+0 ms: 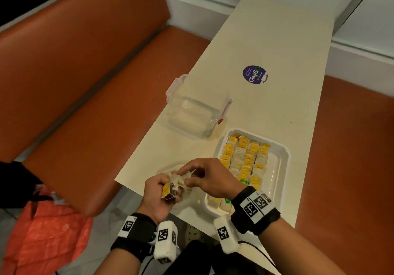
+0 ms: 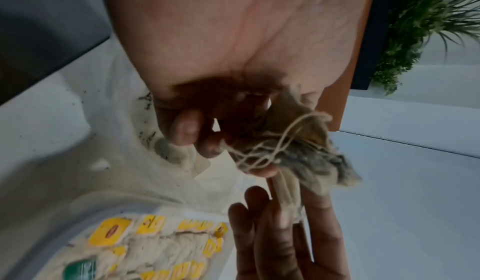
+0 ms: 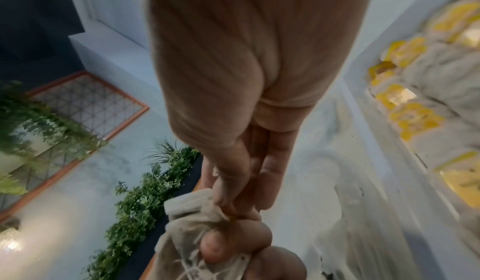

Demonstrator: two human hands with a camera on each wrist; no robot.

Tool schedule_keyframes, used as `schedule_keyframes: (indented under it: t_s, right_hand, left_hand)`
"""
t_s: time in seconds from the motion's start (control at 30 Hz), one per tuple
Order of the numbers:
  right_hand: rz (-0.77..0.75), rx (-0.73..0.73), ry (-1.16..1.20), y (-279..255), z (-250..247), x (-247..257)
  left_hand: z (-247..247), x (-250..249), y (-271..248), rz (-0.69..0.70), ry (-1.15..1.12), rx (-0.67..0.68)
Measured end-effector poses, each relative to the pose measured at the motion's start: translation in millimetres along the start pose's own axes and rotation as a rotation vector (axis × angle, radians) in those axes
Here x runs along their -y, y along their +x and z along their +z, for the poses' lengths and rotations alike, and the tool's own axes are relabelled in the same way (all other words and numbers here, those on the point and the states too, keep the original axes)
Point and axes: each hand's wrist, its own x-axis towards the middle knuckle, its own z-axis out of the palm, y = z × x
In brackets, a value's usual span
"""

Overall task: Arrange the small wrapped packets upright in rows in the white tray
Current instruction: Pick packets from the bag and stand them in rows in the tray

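My left hand (image 1: pixel 169 189) grips a tangled bunch of small tea-bag packets (image 1: pixel 175 182) with yellow tags and loose strings, just over the table's near-left corner. My right hand (image 1: pixel 188 175) pinches one pale packet at the top of that bunch. In the left wrist view the bunch (image 2: pixel 298 152) sits in curled fingers, with the right hand's fingers (image 2: pixel 272 233) on a packet below it. The right wrist view shows thumb and fingers pinching the packet (image 3: pixel 192 208). The white tray (image 1: pixel 282 153) lies to the right, with upright packets (image 1: pixel 245 157) in several rows.
A clear lidded plastic box (image 1: pixel 196 108) stands behind the tray's left corner. A crumpled clear wrapper (image 1: pixel 179 167) lies under my hands. A round purple sticker (image 1: pixel 254 74) marks the cream table (image 1: pixel 277 40). An orange bench (image 1: pixel 85 82) runs along the left.
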Motion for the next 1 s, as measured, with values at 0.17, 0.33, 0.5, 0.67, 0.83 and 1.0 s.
schedule_keyframes:
  t_s: [0.17,0.33,0.5,0.67,0.83,1.0]
  right_hand:
    - [-0.004,-0.091,-0.137,-3.7,-15.5,1.5]
    - [0.018,-0.028,-0.329,-20.7,-43.0,4.1]
    - [-0.006,-0.075,-0.442,-41.3,-62.8,-0.7]
    - [0.037,-0.249,-0.345,-67.8,-90.4,-17.9]
    - [0.121,-0.373,-0.248,-99.0,-129.8,-50.5]
    - [0.39,-0.398,-0.41,-111.9,-170.4,-91.3]
  left_hand:
    - [24.0,-0.4,-4.4,-0.068,-0.029,0.101]
    - [40.5,1.7,2.7,-0.107,-0.006,0.228]
    - [67.2,10.3,10.6,-0.159,0.136,0.285]
    - [88.1,34.1,21.3,-0.186,0.257,0.301]
    - [117.2,55.9,28.0,-0.136,0.453,0.227]
    - [141.2,76.9,40.3,-0.075,0.61,0.165]
